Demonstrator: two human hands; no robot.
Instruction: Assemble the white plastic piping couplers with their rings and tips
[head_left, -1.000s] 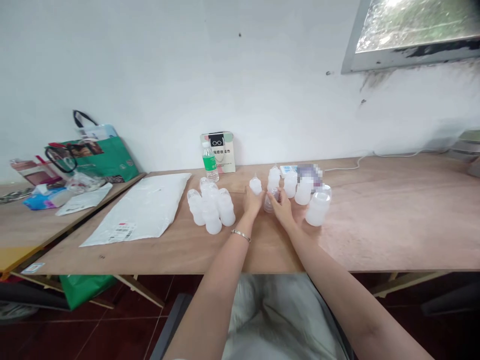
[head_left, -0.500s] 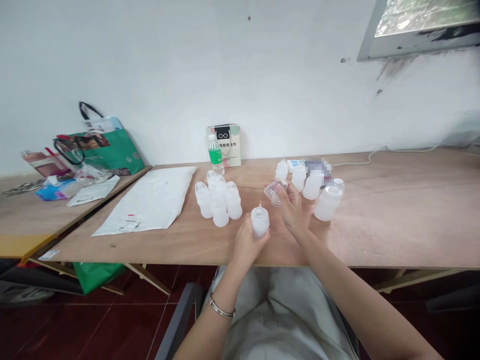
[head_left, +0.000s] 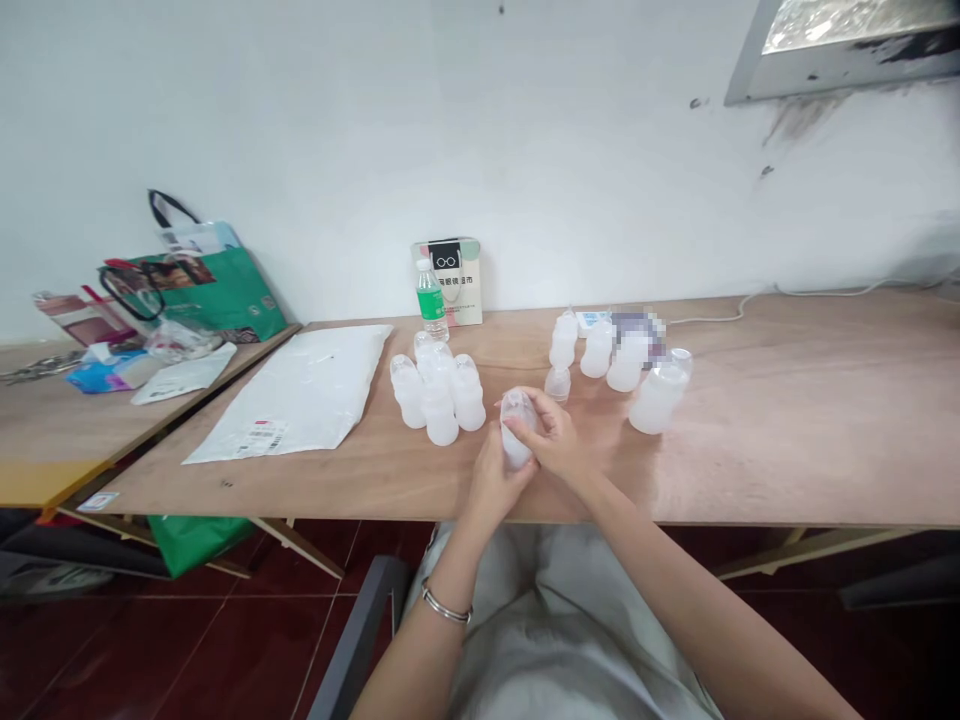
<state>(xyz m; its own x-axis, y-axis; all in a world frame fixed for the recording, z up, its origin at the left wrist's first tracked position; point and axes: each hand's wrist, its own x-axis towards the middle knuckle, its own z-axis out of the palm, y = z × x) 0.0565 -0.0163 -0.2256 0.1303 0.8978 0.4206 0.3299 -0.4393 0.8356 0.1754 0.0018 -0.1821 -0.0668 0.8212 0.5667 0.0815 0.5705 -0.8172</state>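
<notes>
Just over the front of the table, my left hand (head_left: 499,470) is closed around the lower part of a frosted white baby bottle (head_left: 517,453). My right hand (head_left: 551,435) grips a clear domed cap (head_left: 516,403) at the top of that bottle, thumb across its front; the bottle's mouth is hidden beneath. To the left stands a cluster of several capped baby bottles (head_left: 439,395). Beyond my right hand is a small clear cap (head_left: 557,384) on the table. More frosted bottles (head_left: 624,368) stand at the right, one bottle (head_left: 652,402) nearer me.
A white mailing bag (head_left: 300,390) lies flat on the wooden table (head_left: 810,420) at left. Against the wall are a green-labelled water bottle (head_left: 431,300) and a paper gift bag (head_left: 466,283). A green shopping bag (head_left: 240,295) and tissue pack (head_left: 109,370) occupy the side table.
My right hand has brought the clear cap left and down onto the mouth of the bottle, which was uncovered before. My left hand keeps its hold on the bottle.
</notes>
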